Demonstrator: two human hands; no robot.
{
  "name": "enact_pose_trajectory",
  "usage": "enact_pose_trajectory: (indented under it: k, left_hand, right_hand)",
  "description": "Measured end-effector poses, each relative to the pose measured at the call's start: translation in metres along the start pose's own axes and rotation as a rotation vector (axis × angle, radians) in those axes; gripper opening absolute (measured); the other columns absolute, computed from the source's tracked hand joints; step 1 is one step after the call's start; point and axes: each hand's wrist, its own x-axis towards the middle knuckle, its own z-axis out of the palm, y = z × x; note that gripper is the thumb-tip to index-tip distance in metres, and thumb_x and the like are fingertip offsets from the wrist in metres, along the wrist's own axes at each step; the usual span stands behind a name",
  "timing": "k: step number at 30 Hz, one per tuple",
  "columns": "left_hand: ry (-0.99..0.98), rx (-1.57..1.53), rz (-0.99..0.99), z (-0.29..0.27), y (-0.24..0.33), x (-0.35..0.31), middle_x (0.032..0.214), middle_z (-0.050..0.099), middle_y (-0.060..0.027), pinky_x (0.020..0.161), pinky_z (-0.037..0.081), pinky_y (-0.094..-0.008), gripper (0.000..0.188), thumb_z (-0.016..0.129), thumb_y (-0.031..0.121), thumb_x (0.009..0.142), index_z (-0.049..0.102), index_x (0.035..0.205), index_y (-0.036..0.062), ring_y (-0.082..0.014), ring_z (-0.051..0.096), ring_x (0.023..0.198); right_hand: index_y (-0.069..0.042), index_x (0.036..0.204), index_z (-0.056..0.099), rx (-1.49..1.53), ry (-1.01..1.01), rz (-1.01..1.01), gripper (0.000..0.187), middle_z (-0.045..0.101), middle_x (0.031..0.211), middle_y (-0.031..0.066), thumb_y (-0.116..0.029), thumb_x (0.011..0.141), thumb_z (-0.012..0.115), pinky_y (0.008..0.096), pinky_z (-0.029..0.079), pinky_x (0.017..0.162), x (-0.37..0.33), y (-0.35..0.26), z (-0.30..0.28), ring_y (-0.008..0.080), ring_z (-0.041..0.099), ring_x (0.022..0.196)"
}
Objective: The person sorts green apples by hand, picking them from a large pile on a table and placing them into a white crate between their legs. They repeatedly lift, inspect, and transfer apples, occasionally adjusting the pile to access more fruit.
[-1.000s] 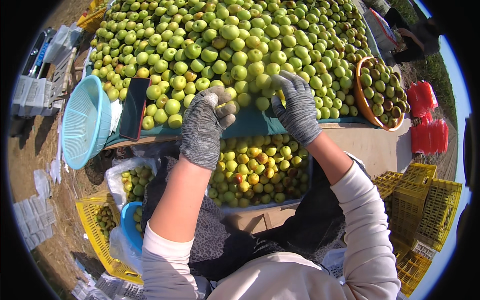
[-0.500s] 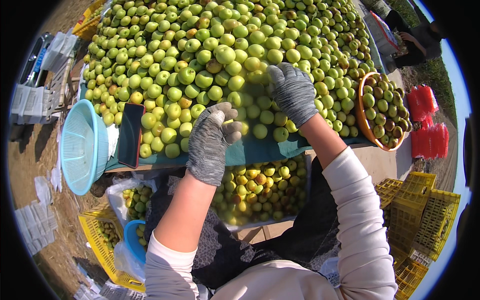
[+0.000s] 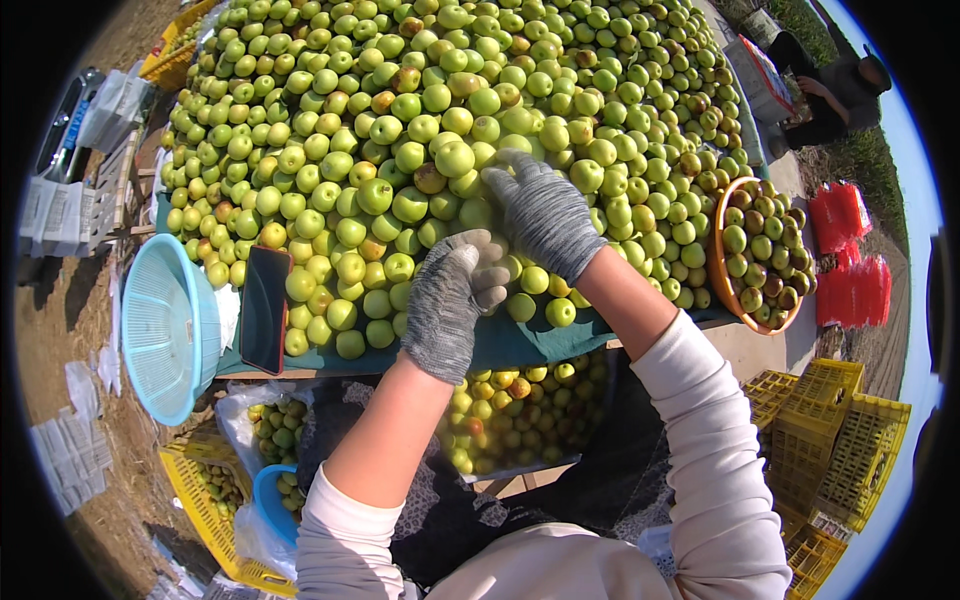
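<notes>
The left hand (image 3: 457,300) conceals its palm; whether it grips anything is indeterminable. The right hand (image 3: 543,212) covers part of the fruit pile (image 3: 455,158), which the upper edge crops. The left forearm (image 3: 385,440) partly masks the lower fruit (image 3: 520,388).

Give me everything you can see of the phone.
The phone is a flat, dark slab with rounded corners, a blank, glossy-looking screen facing up and a red edge. It sits lengthwise at the front left of the green cloth, with fruit crowding its right side and a white sheet at its left. Its back is hidden. The left hand is clear of it.
</notes>
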Motion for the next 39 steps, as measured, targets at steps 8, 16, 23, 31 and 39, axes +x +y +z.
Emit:
enact_pose_trajectory:
  k: [8, 16, 23, 31, 39]
  left_hand:
    - [-0.044, 0.023, -0.018, -0.001, 0.008, 0.01, 0.102, 0.062, -0.0084, 0.062, 0.055, -0.0296, 0.034, 0.053, 0.024, 0.092, 0.052, 0.119, 0.0042, -0.018, 0.063, 0.077]
    - [-0.121, -0.108, -0.067, -0.002, 0.011, 0.024, 0.097, 0.063, -0.0103, 0.057, 0.057, -0.0294, 0.03, 0.059, 0.023, 0.091, 0.055, 0.113, 0.0041, -0.0197, 0.065, 0.071]
    - [-0.13, -0.054, -0.092, 0.008, 0.017, 0.035, 0.095, 0.062, -0.0114, 0.056, 0.055, -0.0295, 0.032, 0.059, 0.027, 0.091, 0.058, 0.11, 0.0016, -0.0194, 0.064, 0.068]
    - [-0.173, 0.032, -0.076, 0.006, 0.028, 0.026, 0.102, 0.064, -0.008, 0.066, 0.055, -0.0242, 0.034, 0.057, 0.03, 0.093, 0.058, 0.114, 0.0041, -0.0138, 0.063, 0.079]
    - [-0.185, 0.009, -0.079, 0.006, 0.031, 0.028, 0.098, 0.063, -0.0068, 0.065, 0.054, -0.0221, 0.03, 0.056, 0.026, 0.094, 0.058, 0.113, 0.003, -0.0116, 0.062, 0.077]
  right_hand:
    - [-0.015, 0.115, 0.06, -0.026, -0.378, 0.223, 0.027, 0.053, 0.112, 0.0155, -0.02, 0.089, 0.058, 0.0421, 0.054, 0.071, 0.005, 0.012, -0.026, 0.0292, 0.064, 0.089]
    - [-0.011, 0.11, 0.058, 0.093, -0.108, 0.233, 0.027, 0.058, 0.103, 0.014, -0.018, 0.084, 0.062, 0.0387, 0.055, 0.069, -0.009, 0.035, -0.029, 0.0284, 0.064, 0.086]
    - [-0.009, 0.109, 0.058, 0.381, 0.22, 0.312, 0.028, 0.06, 0.097, 0.013, -0.01, 0.082, 0.062, 0.0375, 0.053, 0.077, 0.065, 0.049, -0.011, 0.0286, 0.063, 0.086]
    - [-0.016, 0.115, 0.066, 0.04, -0.236, 0.276, 0.044, 0.056, 0.108, 0.0202, -0.049, 0.086, 0.062, 0.0425, 0.049, 0.088, 0.154, 0.055, -0.001, 0.0346, 0.06, 0.101]
    - [-0.009, 0.109, 0.064, 0.2, -0.096, 0.417, 0.05, 0.058, 0.103, 0.0172, -0.047, 0.078, 0.073, 0.0396, 0.05, 0.086, 0.146, 0.075, 0.002, 0.0313, 0.061, 0.096]
